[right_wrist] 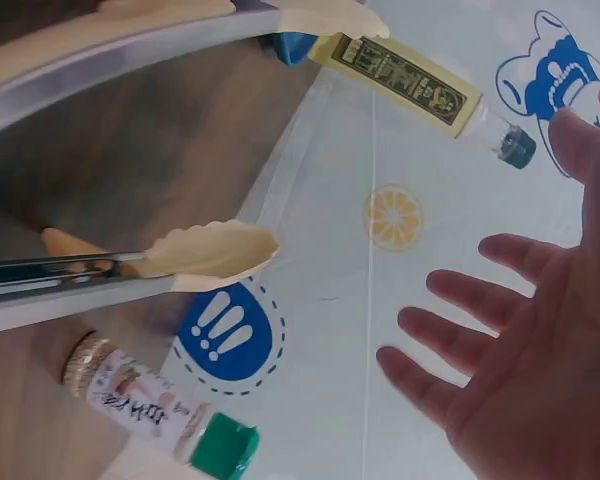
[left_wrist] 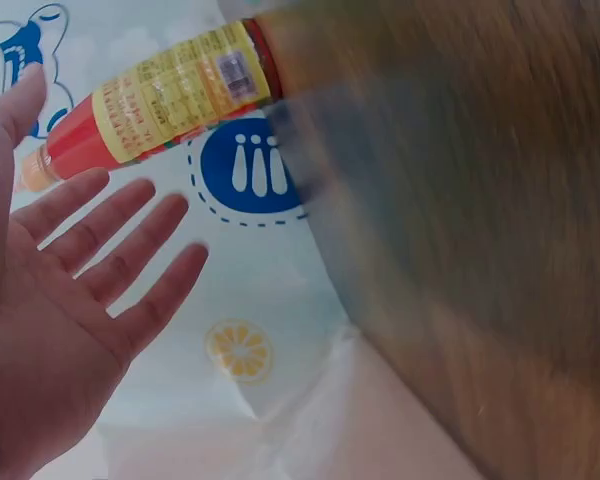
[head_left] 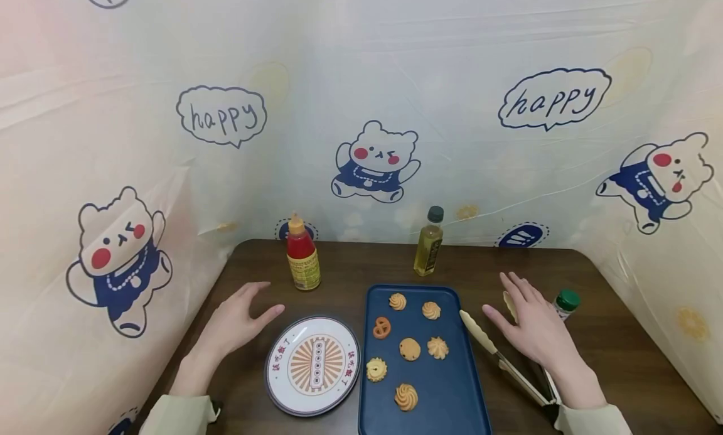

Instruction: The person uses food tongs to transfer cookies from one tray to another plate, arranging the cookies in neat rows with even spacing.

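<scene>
My left hand (head_left: 231, 325) is held above the table, fingers straight and thumb spread, with nothing in it. Nearest to it are a white patterned plate (head_left: 282, 385) with a dark rim and a red squeeze bottle of sauce (head_left: 305, 268) with a yellow label. Over a pair of tongs (head_left: 477, 331) hovers my right hand (head_left: 533, 328), also empty, its fingers extended and apart in the right wrist view. The tongs have cream scalloped tips and lie spread, partly hidden by that hand. Beyond it stands a green-capped seasoning jar (right_wrist: 145, 405).
Between the hands lies a dark blue baking tray (head_left: 440, 403) bearing several cookies (head_left: 406, 397) and a small pretzel (head_left: 381, 327). An oil bottle (head_left: 428, 250) stands behind the tray. A printed cloth (head_left: 367, 58) hangs around the brown table (head_left: 361, 259).
</scene>
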